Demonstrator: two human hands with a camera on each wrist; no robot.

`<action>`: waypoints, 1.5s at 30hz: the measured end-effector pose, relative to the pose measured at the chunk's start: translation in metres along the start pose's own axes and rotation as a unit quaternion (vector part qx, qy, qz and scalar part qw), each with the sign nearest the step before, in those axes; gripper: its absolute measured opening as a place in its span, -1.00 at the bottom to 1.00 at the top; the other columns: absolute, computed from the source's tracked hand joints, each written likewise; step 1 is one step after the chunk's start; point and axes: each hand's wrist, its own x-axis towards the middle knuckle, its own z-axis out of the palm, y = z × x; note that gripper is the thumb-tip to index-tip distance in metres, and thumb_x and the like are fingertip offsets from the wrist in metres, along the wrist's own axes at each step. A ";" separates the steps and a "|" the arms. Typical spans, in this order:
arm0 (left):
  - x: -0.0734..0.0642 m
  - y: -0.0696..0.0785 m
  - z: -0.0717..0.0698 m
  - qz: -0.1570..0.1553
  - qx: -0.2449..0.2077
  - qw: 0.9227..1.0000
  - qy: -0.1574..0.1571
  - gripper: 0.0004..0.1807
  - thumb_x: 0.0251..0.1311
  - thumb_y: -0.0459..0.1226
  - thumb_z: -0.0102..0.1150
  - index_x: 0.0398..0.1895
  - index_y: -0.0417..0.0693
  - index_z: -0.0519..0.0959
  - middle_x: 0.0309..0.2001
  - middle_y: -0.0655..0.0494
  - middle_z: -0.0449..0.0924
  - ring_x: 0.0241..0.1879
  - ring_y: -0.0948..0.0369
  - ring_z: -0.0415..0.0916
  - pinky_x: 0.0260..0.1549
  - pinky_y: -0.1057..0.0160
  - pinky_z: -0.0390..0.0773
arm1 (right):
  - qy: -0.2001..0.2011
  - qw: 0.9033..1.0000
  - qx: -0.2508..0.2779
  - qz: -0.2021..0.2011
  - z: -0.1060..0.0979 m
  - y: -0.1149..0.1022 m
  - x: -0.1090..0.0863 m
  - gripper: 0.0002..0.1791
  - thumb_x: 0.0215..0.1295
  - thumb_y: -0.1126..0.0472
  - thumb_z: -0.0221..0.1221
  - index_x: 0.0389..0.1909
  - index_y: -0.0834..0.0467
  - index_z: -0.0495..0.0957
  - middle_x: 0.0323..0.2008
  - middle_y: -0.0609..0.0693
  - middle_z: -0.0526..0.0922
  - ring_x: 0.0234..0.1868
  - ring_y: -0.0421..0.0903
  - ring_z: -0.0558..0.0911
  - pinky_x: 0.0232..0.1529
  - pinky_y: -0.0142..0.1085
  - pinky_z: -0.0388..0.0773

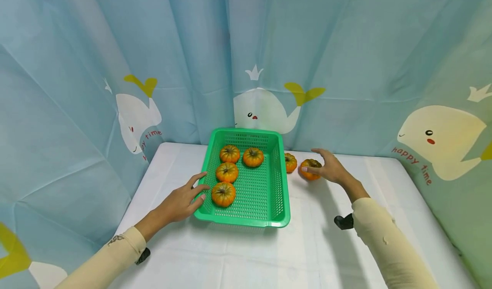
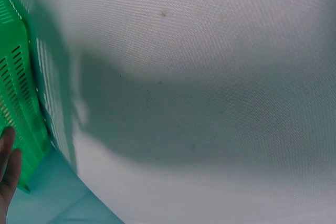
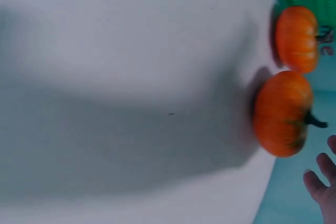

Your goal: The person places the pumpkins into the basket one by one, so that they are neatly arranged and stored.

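Observation:
A green plastic basket [image 1: 279, 186] with perforated walls holds several small orange pumpkins, among them one pumpkin [image 1: 223, 194] at its near left. My left hand [image 1: 180, 201] is at the basket's left rim, fingers spread; whether they touch it I cannot tell. In the left wrist view, only some fingers [image 2: 11, 166] show beside the green wall. To the basket's right stand two more pumpkins, one pumpkin [image 1: 290, 162] close to the wall and another pumpkin [image 1: 309, 169] farther right. Over that farther one my right hand [image 1: 331, 167] reaches with parted fingers, which the right wrist view shows apart from it.
A white cloth covers the table [image 1: 246, 255]. Behind and on both sides hangs a light blue curtain [image 1: 207, 45] printed with white whales. The basket stands near the table's back edge, close to the curtain.

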 end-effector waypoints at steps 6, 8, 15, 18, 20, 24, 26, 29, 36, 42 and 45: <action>0.000 -0.001 0.001 -0.002 0.001 1.000 -0.003 -0.66 0.50 -0.13 0.00 0.20 0.02 0.58 0.52 -0.04 0.16 -0.26 0.25 0.63 -0.36 0.26 0.58 | -0.011 1.000 -0.015 0.003 0.014 0.014 -0.003 0.04 0.17 -0.11 0.41 0.48 0.36 0.16 0.44 0.46 0.16 0.45 0.44 0.15 0.39 0.35 0.08; 0.000 0.000 0.001 -0.001 0.000 1.000 -0.003 -0.66 0.50 -0.13 0.00 0.20 0.01 0.58 0.52 -0.04 0.16 -0.26 0.24 0.63 -0.36 0.26 0.58 | -0.014 1.000 -0.014 0.006 0.017 0.017 -0.005 0.02 0.16 -0.10 0.42 0.46 0.38 0.19 0.42 0.47 0.19 0.43 0.44 0.19 0.38 0.35 0.10; 0.000 0.000 0.001 0.006 0.002 1.000 0.004 -0.67 0.49 -0.15 0.02 0.19 -0.01 0.58 0.51 -0.08 0.17 -0.27 0.23 0.63 -0.38 0.26 0.58 | -0.012 1.000 -0.023 0.000 0.024 0.026 -0.007 -0.05 0.20 -0.03 0.41 0.43 0.40 0.21 0.41 0.48 0.19 0.42 0.46 0.17 0.39 0.34 0.08; 0.000 0.000 0.001 0.007 0.002 1.000 0.006 -0.67 0.48 -0.16 0.03 0.18 -0.02 0.58 0.51 -0.09 0.17 -0.27 0.22 0.63 -0.39 0.26 0.57 | 0.000 0.999 -0.034 -0.014 0.025 0.027 -0.007 -0.14 0.24 0.09 0.37 0.42 0.41 0.23 0.38 0.51 0.22 0.40 0.49 0.19 0.37 0.35 0.10; 0.000 0.000 0.001 0.008 0.001 1.000 0.007 -0.68 0.47 -0.17 0.05 0.18 -0.03 0.58 0.50 -0.10 0.18 -0.27 0.22 0.63 -0.39 0.26 0.57 | 0.007 0.999 -0.037 -0.017 0.026 0.028 -0.006 -0.17 0.26 0.12 0.35 0.42 0.42 0.23 0.37 0.53 0.22 0.39 0.50 0.20 0.37 0.35 0.12; 0.000 0.000 0.001 0.005 -0.003 1.000 0.005 -0.68 0.47 -0.18 0.06 0.19 -0.04 0.58 0.50 -0.10 0.18 -0.29 0.23 0.63 -0.39 0.25 0.57 | 0.011 1.000 -0.028 -0.006 0.028 0.029 -0.005 -0.19 0.29 0.11 0.34 0.44 0.38 0.23 0.40 0.51 0.19 0.42 0.48 0.17 0.38 0.34 0.09; 0.001 -0.001 0.001 0.003 -0.005 1.000 0.002 -0.67 0.47 -0.18 0.05 0.19 -0.04 0.58 0.51 -0.11 0.18 -0.29 0.23 0.63 -0.38 0.25 0.58 | 0.014 1.000 -0.021 0.000 0.029 0.030 -0.005 -0.20 0.31 0.11 0.33 0.44 0.37 0.23 0.41 0.49 0.19 0.43 0.47 0.16 0.39 0.34 0.08; 0.001 -0.002 0.002 0.001 -0.005 1.000 -0.003 -0.66 0.49 -0.15 0.01 0.20 -0.03 0.58 0.51 -0.08 0.16 -0.28 0.23 0.63 -0.36 0.25 0.59 | 0.020 1.000 -0.015 0.008 0.031 0.031 -0.004 -0.23 0.33 0.15 0.31 0.44 0.35 0.24 0.41 0.48 0.21 0.43 0.46 0.17 0.39 0.33 0.08; 0.001 -0.003 0.003 0.006 -0.009 1.000 0.002 -0.67 0.49 -0.16 0.01 0.19 -0.03 0.57 0.52 -0.08 0.16 -0.32 0.26 0.61 -0.40 0.27 0.56 | 0.026 1.000 -0.008 0.006 0.032 0.033 -0.005 -0.26 0.32 0.18 0.31 0.44 0.32 0.25 0.40 0.47 0.23 0.42 0.44 0.19 0.38 0.33 0.10; 0.001 -0.004 0.002 0.009 -0.010 1.000 0.004 -0.67 0.49 -0.16 0.01 0.20 -0.03 0.57 0.51 -0.11 0.17 -0.33 0.27 0.59 -0.42 0.28 0.55 | 0.024 1.000 -0.010 0.009 0.031 0.034 -0.004 -0.22 0.31 0.16 0.33 0.44 0.35 0.23 0.39 0.48 0.22 0.37 0.44 0.26 0.34 0.31 0.20; 0.001 -0.004 0.002 0.004 -0.011 1.000 -0.001 -0.66 0.50 -0.15 -0.01 0.20 -0.02 0.57 0.52 -0.09 0.16 -0.32 0.27 0.60 -0.40 0.28 0.56 | 0.023 1.000 -0.013 0.011 0.031 0.034 -0.003 -0.19 0.31 0.15 0.33 0.44 0.38 0.21 0.38 0.50 0.23 0.33 0.44 0.31 0.32 0.29 0.24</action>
